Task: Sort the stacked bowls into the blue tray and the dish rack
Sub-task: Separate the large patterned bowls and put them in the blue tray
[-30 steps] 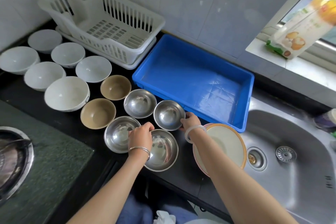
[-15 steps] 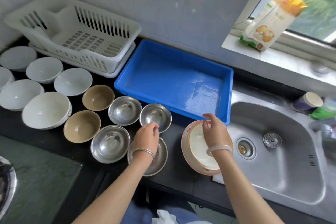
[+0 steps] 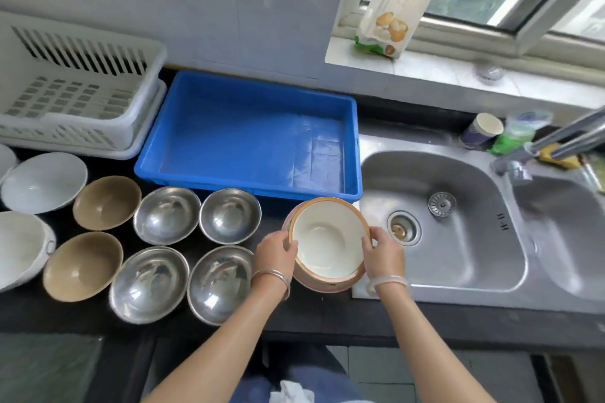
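The left hand (image 3: 276,250) and right hand (image 3: 383,250) clasped opposite rims of the top orange-rimmed bowl (image 3: 329,239), fingers curled partly closed around it, probably to lift it evenly off the stack of orange-rimmed bowls (image 3: 322,285) beneath. Left of the fingers sat four steel bowls (image 3: 226,216), then two brown bowls (image 3: 106,203). Just beyond the fingertips lay the empty blue tray (image 3: 248,137); farther left, the white dish rack (image 3: 78,88).

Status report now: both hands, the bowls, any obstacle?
Left hand, right hand gripping orange-rimmed cream bowl stack. Blue plastic tray holds nothing. Path clear.
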